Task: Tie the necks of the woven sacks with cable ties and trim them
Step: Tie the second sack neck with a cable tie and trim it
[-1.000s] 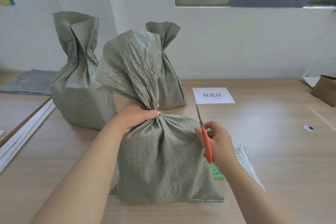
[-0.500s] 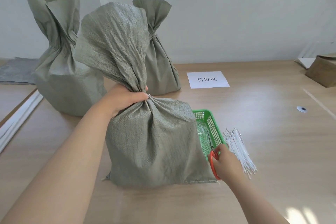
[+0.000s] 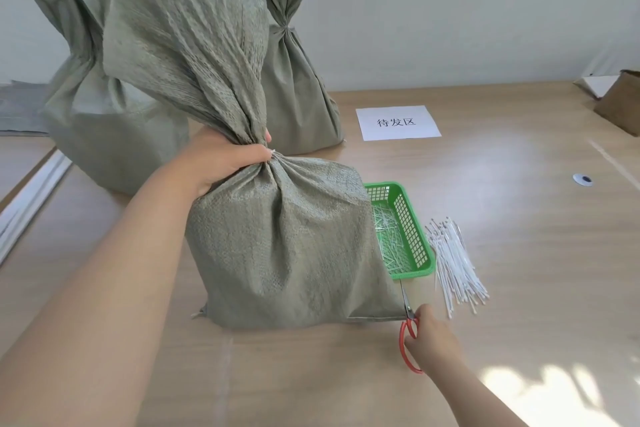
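A grey-green woven sack (image 3: pixel 284 246) stands upright on the wooden table in front of me. My left hand (image 3: pixel 221 163) is clenched around its gathered neck. My right hand (image 3: pixel 433 343) holds red-handled scissors (image 3: pixel 410 329) low by the sack's bottom right corner, blades shut and pointing away from me, at or just above the table. A loose bundle of white cable ties (image 3: pixel 453 263) lies to the right of a green plastic basket (image 3: pixel 412 229) that holds cut-off tie ends. Any tie on the neck is hidden by my fingers.
Two more sacks stand behind, one at the back left (image 3: pixel 90 107) and one at the back centre (image 3: pixel 298 80), tied at the neck. A white paper label (image 3: pixel 398 123) lies beyond the basket. A cardboard box (image 3: pixel 620 104) sits at the far right edge.
My right hand has dropped with the scissors from beside the sack's neck down to the table at the sack's bottom right corner. The left hand has kept its grip on the neck.
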The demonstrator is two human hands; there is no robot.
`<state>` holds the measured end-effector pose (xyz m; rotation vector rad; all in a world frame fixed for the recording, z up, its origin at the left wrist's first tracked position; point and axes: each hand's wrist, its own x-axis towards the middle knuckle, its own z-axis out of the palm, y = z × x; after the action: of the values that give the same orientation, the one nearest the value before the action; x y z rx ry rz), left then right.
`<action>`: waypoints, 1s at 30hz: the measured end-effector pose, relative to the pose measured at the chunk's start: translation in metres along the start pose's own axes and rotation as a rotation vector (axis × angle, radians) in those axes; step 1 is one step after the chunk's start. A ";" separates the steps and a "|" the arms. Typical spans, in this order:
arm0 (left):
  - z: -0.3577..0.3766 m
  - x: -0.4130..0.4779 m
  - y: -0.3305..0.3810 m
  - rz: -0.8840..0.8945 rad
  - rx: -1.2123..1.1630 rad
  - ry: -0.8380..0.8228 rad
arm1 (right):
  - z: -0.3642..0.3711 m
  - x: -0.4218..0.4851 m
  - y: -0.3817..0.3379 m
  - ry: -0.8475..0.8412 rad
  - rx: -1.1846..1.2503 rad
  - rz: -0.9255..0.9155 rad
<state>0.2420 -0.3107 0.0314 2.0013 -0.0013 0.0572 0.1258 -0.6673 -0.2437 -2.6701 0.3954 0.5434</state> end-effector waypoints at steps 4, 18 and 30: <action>0.003 -0.001 0.001 -0.011 -0.001 0.009 | 0.012 0.007 0.007 -0.025 0.000 0.024; 0.004 -0.002 0.001 0.010 -0.010 0.012 | 0.029 0.019 0.008 -0.107 -0.122 0.021; 0.002 -0.006 0.003 -0.022 0.016 0.000 | -0.024 0.024 -0.036 0.077 -0.034 -0.048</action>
<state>0.2358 -0.3145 0.0332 2.0166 0.0214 0.0426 0.1670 -0.6504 -0.2226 -2.7316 0.3460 0.4380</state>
